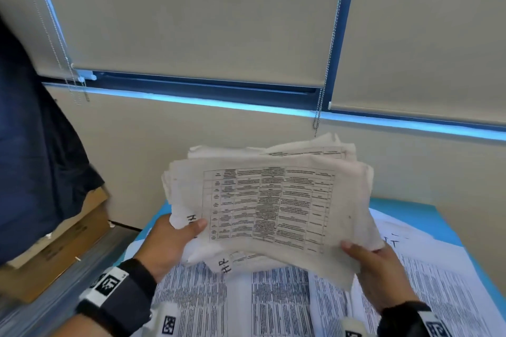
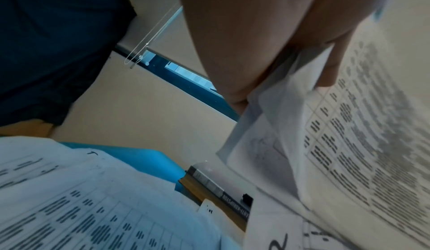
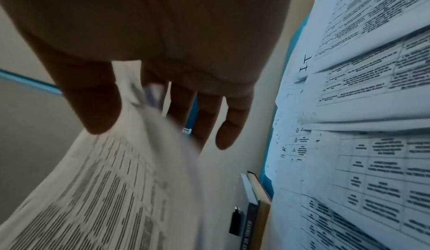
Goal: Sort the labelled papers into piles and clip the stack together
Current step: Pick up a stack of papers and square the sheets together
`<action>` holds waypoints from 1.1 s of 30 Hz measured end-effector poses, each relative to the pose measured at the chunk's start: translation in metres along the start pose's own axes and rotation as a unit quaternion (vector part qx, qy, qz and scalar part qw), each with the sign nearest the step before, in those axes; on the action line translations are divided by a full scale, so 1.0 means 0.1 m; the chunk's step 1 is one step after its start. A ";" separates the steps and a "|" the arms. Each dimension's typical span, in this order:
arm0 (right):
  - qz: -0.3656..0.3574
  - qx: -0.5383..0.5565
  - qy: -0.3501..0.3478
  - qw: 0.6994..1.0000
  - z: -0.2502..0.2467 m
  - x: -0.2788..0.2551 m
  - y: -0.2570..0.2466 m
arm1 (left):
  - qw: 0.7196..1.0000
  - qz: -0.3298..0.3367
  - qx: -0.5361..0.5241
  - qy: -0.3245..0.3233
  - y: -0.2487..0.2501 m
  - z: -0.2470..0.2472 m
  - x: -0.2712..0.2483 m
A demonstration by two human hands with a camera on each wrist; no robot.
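Observation:
A thick stack of printed table sheets is held up above the blue table, its near corner marked "H". My left hand grips its left edge, thumb on top. My right hand grips the near right corner; the right wrist view shows the thumb above the stack and the fingers beneath. More sheets lie spread on the table, one marked "H.R" and one "IT". In the left wrist view my left hand clamps the stack.
A cardboard box sits at the left under dark blue fabric. Books and a small black object lie beside the table's left edge. The wall and blinds with a bead chain are close behind.

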State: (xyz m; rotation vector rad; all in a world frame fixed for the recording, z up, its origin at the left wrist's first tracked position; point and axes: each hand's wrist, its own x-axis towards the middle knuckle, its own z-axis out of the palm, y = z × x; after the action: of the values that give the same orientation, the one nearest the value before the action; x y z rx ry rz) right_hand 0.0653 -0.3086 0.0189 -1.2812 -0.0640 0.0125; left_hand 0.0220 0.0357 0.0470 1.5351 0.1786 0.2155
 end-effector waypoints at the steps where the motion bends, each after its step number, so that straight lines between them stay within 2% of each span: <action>1: -0.006 0.019 0.002 1.000 -0.04 0.02 -0.02 | 1.000 0.006 -0.012 -0.002 0.01 -0.02 0.02; 5: -0.032 -0.005 -0.012 0.999 -0.17 0.06 -0.07 | 0.999 0.001 -0.008 -0.043 -0.09 -0.09 0.04; 8: -0.025 -0.138 -0.050 0.989 -0.15 0.02 -0.01 | 0.996 -0.059 0.003 -0.062 -0.33 -0.15 0.03; 10: -0.010 -0.187 -0.036 0.982 -0.11 -0.02 0.08 | 0.995 -0.074 0.022 -0.058 -0.44 -0.13 -0.01; 12: -0.017 -0.208 -0.021 0.978 -0.06 -0.03 0.13 | 0.996 -0.064 0.051 -0.032 -0.49 -0.09 -0.02; 16: -0.085 -0.173 0.036 0.981 0.08 0.01 -0.03 | 1.000 -0.008 -0.003 0.023 -0.24 0.00 0.03; 19: -0.117 -0.131 0.036 0.984 0.09 0.01 -0.17 | 0.999 0.029 -0.039 0.016 -0.10 0.00 0.06; 22: -0.084 -0.161 0.022 0.983 -0.02 0.02 -0.04 | 0.999 -0.011 -0.039 0.007 -0.27 -0.03 0.05; 24: -0.044 -0.224 0.005 0.974 -0.06 0.01 0.10 | 0.998 -0.053 -0.034 0.007 -0.44 -0.02 0.02; 26: -0.036 -0.256 -0.012 0.966 -0.02 -0.01 0.17 | 0.997 -0.071 -0.007 0.021 -0.57 0.00 0.01; 29: -0.055 -0.244 -0.003 0.968 0.03 0.02 0.14 | 0.997 -0.061 0.013 0.043 -0.57 0.02 0.05; 33: -0.035 -0.222 0.026 0.974 -0.04 0.07 0.14 | 0.999 -0.042 0.004 0.031 -0.51 0.00 0.08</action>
State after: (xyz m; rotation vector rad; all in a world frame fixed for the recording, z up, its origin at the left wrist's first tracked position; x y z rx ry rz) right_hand 0.0729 -0.3084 0.0047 -1.7261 -0.0682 -0.1011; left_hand 0.0307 0.0363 -0.0036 1.5262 0.2919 0.1966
